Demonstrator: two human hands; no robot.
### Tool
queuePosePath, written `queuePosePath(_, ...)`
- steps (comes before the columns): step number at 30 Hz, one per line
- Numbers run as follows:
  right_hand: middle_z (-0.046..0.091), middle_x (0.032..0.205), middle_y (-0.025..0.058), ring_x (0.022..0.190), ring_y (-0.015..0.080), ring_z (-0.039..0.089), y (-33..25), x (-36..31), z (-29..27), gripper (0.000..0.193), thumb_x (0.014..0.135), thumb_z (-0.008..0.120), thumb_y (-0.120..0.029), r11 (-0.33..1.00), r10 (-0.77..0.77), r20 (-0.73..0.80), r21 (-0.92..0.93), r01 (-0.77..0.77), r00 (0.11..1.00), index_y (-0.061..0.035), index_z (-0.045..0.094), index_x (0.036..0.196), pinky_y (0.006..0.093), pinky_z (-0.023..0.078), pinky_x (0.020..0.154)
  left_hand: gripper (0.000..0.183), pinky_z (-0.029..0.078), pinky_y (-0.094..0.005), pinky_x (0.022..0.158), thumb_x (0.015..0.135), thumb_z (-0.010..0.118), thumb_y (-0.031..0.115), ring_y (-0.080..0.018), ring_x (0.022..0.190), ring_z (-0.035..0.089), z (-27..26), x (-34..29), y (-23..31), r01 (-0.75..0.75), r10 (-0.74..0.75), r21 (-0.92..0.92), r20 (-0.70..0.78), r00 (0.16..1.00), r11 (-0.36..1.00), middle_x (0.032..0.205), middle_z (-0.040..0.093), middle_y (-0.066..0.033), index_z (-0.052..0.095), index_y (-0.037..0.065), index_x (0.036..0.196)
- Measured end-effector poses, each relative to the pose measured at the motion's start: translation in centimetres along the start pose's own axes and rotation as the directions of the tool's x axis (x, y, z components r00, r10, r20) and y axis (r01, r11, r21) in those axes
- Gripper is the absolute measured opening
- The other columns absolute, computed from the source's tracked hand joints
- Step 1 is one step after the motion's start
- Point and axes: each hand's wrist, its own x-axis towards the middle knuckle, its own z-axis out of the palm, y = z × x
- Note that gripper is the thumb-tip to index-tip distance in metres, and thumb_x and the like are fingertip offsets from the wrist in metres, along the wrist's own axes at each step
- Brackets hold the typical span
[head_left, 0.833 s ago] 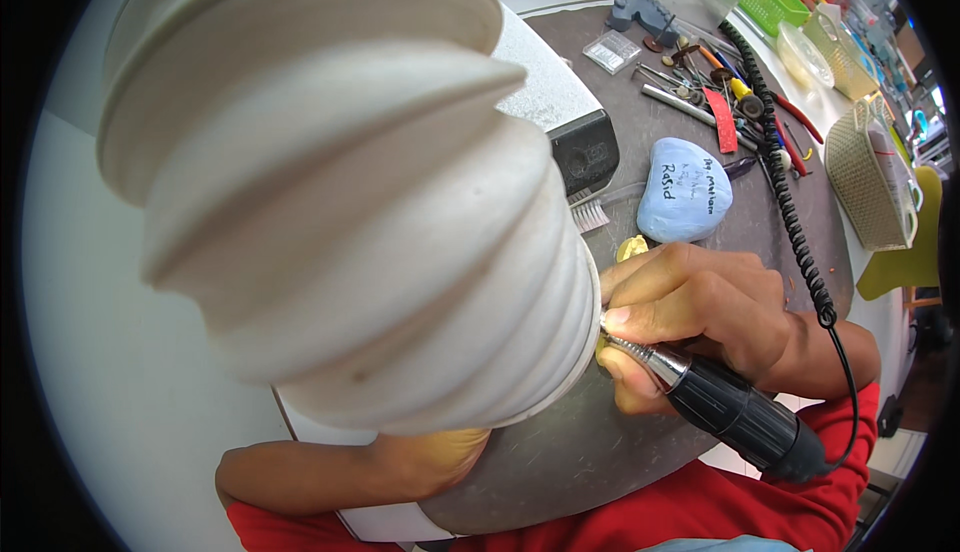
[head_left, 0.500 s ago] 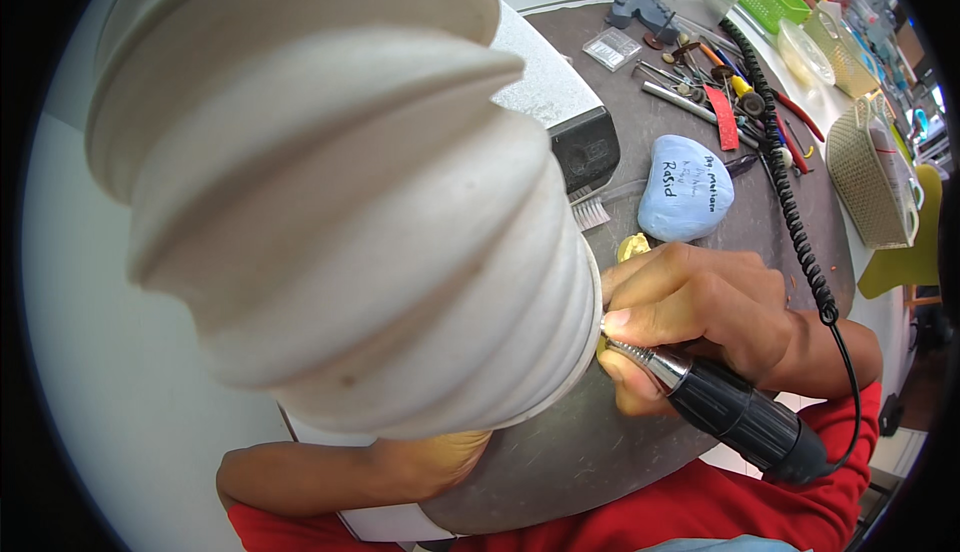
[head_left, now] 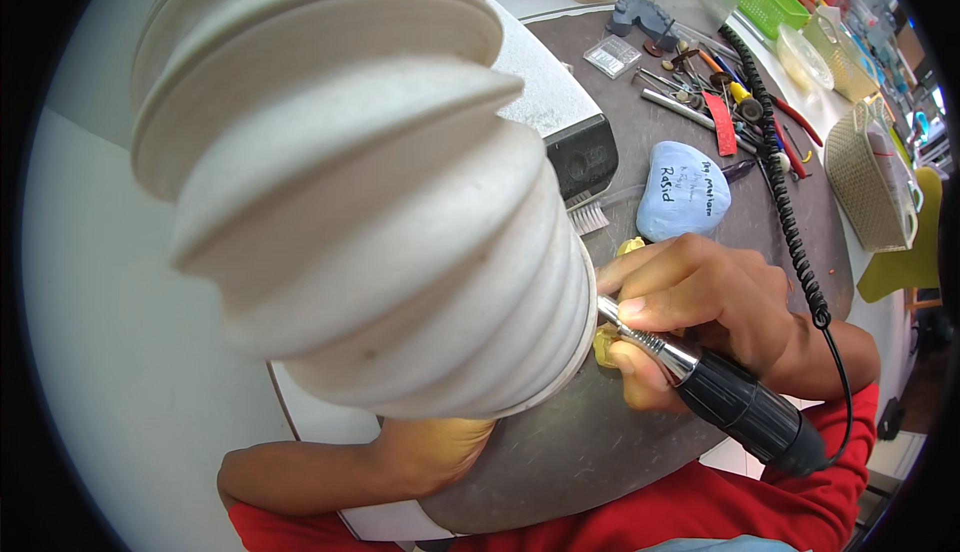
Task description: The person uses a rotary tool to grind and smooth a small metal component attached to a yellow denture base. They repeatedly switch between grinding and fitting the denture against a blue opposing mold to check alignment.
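Head view: at four o'clock the right hand point(head_left: 715, 302) pinches a handpiece point(head_left: 738, 407), smooth metal and ridged black, beside a lumpy yellow piece point(head_left: 604, 348); the left hand point(head_left: 447, 444), at six, is mostly hidden, its grip impossible to tell. With a matte-white, fluted hose point(head_left: 400, 212) hiding the handpiece's tip from eleven, a slip might gouge the yellow piece or nick the left hand.

The right hand point(head_left: 705, 312) grips a black-and-silver handpiece point(head_left: 745, 407) near a yellow piece point(head_left: 605, 348). At left, a ribbed white hose point(head_left: 390, 222) hides most of the left hand point(head_left: 450, 450). A pale-blue block point(head_left: 684, 194) lies farther off.
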Motion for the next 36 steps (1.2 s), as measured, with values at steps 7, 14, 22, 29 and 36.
queuePosePath(7,0.065,0.081,0.0141,0.079,0.0304,0.072,-0.4,0.2,0.0,0.029,0.074,0.077,-0.001,0.999,-0.04,0.024,0.008,0.04,0.999,0.0013,0.059,0.097,0.0355,0.06,0.068,0.031,0.048,-0.0328,0.095,0.094,0.058,0.001,-0.0179,0.105,0.06,-0.2,-0.2,-0.1,-0.001,0.002,0.077,-0.01,1.0,0.997,0.117,0.06,-0.0129,0.053,-0.002,0.124)
queuePosePath(14,0.065,0.082,0.0114,0.081,0.0293,0.072,-0.8,0.3,-0.3,0.033,0.074,0.078,-0.002,0.999,-0.034,0.072,-0.016,0.035,0.997,-0.0022,0.058,0.101,0.0343,0.059,0.067,0.034,0.048,-0.0326,0.095,0.094,0.058,0.001,-0.0175,0.105,0.06,-0.1,0.4,0.3,-0.041,0.032,0.273,0.036,0.999,0.961,0.117,0.062,-0.0133,0.051,-0.002,0.127)
queuePosePath(22,0.066,0.083,0.0166,0.082,0.0288,0.072,-0.9,0.7,-0.1,0.023,0.073,0.075,0.005,0.998,-0.048,0.044,0.05,0.045,0.998,0.0058,0.062,0.092,0.0338,0.061,0.071,0.034,0.05,-0.0304,0.093,0.096,0.056,0.003,-0.0177,0.103,0.062,0.1,0.6,1.1,-0.032,-0.004,0.268,0.133,0.991,0.963,0.117,0.062,-0.0138,0.051,-0.004,0.129)
queuePosePath(29,0.066,0.082,0.0165,0.081,0.0302,0.072,-0.7,0.7,-0.6,0.024,0.073,0.077,0.0,0.999,-0.046,0.053,0.001,0.046,0.998,0.0047,0.063,0.092,0.0354,0.061,0.071,0.03,0.053,-0.028,0.09,0.098,0.054,0.005,-0.018,0.104,0.062,1.2,0.4,2.3,-0.05,-0.006,0.264,0.207,0.978,0.963,0.117,0.061,-0.0145,0.053,-0.005,0.126)
queuePosePath(36,0.068,0.083,0.0147,0.083,0.0311,0.072,-0.3,0.5,-0.3,0.024,0.075,0.077,-0.003,0.999,-0.028,0.05,0.039,0.026,0.998,0.0043,0.064,0.093,0.0375,0.061,0.074,0.028,0.053,-0.0285,0.09,0.098,0.054,0.007,-0.018,0.103,0.062,0.6,0.4,2.0,-0.073,0.005,0.264,0.25,0.968,0.962,0.117,0.061,-0.0149,0.055,-0.006,0.123)
